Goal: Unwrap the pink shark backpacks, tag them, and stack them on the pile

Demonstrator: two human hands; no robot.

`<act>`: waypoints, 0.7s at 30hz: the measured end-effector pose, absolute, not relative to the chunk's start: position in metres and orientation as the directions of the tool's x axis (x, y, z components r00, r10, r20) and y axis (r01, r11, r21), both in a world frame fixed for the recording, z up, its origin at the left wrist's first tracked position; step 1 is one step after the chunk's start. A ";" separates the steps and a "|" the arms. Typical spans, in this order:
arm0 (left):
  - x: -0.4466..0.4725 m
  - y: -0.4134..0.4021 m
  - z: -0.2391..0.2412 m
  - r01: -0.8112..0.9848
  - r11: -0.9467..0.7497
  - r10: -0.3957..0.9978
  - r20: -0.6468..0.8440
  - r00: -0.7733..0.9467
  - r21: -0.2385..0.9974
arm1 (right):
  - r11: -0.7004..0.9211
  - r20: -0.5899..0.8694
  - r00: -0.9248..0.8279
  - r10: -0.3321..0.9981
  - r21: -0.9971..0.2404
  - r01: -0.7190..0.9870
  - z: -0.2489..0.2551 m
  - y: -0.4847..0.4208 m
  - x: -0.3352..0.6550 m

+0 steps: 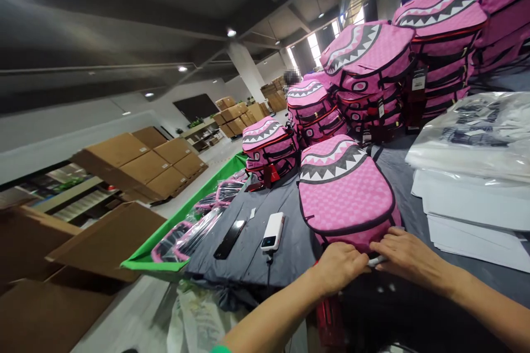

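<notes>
A pink checkered backpack [348, 193] with a black-and-white shark-tooth band lies on the grey-covered table in front of me. At its near end, my left hand [342, 267] is closed, fingertips meeting a small white piece [376, 260]. My right hand [408, 259] is closed at the other end of that piece, its upper fingers touching the backpack's near right corner. What exactly the white piece is, I cannot tell. Below the hands, the backpack's near side is dark and mostly hidden. Something red [330, 322] hangs under my left wrist.
Stacked pink backpacks [368, 60] stand behind. A white power bank [273, 231] with a cable and a black phone [230, 239] lie at left. Plastic-wrapped packs and white sheets [467, 198] are on the right. A green-edged bin [165, 259] and cardboard boxes [136, 160] stand beyond the table's left side.
</notes>
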State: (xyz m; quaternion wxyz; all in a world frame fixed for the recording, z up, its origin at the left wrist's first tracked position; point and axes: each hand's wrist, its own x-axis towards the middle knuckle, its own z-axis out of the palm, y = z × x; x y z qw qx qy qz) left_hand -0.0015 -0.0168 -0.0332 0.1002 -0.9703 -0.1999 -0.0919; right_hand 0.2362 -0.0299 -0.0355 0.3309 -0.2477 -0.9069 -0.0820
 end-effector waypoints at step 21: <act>-0.047 0.005 -0.048 0.541 -0.819 0.442 0.394 0.806 -0.190 | 0.862 0.700 -0.661 0.270 0.129 0.490 -0.064 0.003 0.273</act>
